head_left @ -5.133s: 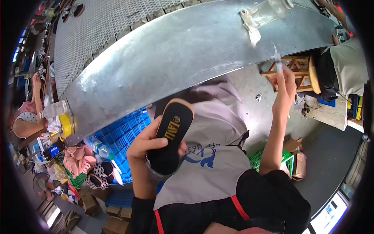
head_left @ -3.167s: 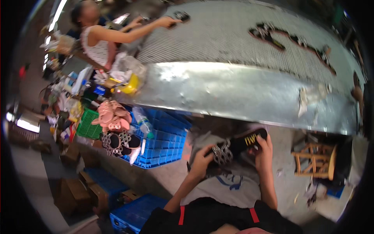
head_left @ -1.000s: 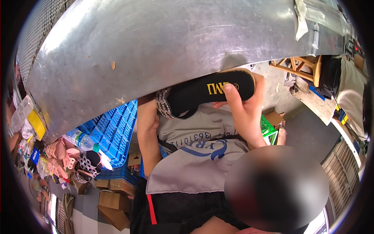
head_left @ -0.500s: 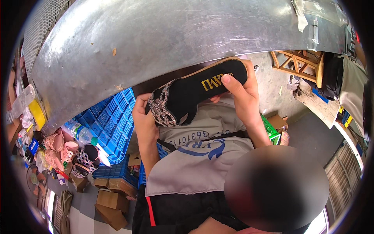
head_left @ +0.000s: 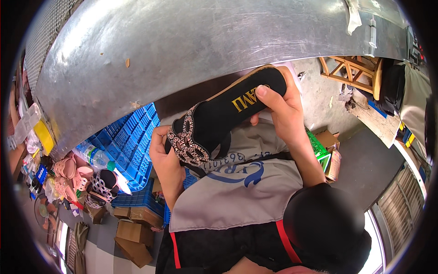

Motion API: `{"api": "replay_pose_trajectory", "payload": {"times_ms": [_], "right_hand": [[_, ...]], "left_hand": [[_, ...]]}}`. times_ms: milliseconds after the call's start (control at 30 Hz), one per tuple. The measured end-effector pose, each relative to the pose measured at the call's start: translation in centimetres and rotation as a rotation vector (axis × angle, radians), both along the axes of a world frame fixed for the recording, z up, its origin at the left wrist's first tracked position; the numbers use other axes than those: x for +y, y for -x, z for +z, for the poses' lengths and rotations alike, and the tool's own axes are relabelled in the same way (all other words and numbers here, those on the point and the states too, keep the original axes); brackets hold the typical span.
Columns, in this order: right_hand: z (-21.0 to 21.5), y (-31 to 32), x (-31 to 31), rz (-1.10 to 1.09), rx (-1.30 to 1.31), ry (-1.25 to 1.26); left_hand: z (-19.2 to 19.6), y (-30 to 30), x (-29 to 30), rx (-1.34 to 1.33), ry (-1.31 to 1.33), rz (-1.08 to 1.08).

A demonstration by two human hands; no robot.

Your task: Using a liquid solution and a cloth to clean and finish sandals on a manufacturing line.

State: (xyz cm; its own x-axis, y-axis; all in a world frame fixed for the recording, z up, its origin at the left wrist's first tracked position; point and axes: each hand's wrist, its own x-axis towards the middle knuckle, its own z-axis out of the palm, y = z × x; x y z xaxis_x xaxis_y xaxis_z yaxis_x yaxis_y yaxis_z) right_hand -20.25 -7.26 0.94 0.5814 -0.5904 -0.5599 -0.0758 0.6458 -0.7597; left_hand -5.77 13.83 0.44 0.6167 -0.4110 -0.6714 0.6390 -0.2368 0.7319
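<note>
Between my hands is a black slide sandal (head_left: 219, 119) with gold lettering on its insole and a looped strap (head_left: 188, 139) set with pinkish stones. My right hand (head_left: 286, 105) grips the heel end, thumb pressed on the insole and fingers beneath. The toe end rests in my left hand (head_left: 165, 153), its fingers closed round the edge beside the strap; part of them is hidden by the sandal. The sandal is tilted, heel end up to the right, in front of my grey apron (head_left: 237, 192) and just below the metal table's edge.
A metal tabletop (head_left: 191, 45) spans the far side, bearing a syringe (head_left: 372, 34). Blue crates (head_left: 125, 141), a plastic bottle (head_left: 98, 157), pink shoes (head_left: 66, 169) and cardboard boxes (head_left: 134, 233) crowd the left. To the right are a wooden stool (head_left: 351, 73) and a green crate (head_left: 318, 148).
The sandal has turned, its toe end dropping and its strap now facing up more fully. My left hand has moved slightly down and left with it; the right hand keeps its grip.
</note>
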Motion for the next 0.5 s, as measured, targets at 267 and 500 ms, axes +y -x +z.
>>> {"api": "replay_pose_trajectory", "payload": {"times_ms": [267,500], "right_hand": [[0.0,-0.2,0.0,-0.012,0.027,-0.026],[0.0,-0.3,-0.5,0.032,0.077,-0.048]], "left_hand": [[0.7,0.7,0.5,-0.044,0.025,0.014],[1.6,0.6,-0.3,-0.04,0.013,0.035]]}}
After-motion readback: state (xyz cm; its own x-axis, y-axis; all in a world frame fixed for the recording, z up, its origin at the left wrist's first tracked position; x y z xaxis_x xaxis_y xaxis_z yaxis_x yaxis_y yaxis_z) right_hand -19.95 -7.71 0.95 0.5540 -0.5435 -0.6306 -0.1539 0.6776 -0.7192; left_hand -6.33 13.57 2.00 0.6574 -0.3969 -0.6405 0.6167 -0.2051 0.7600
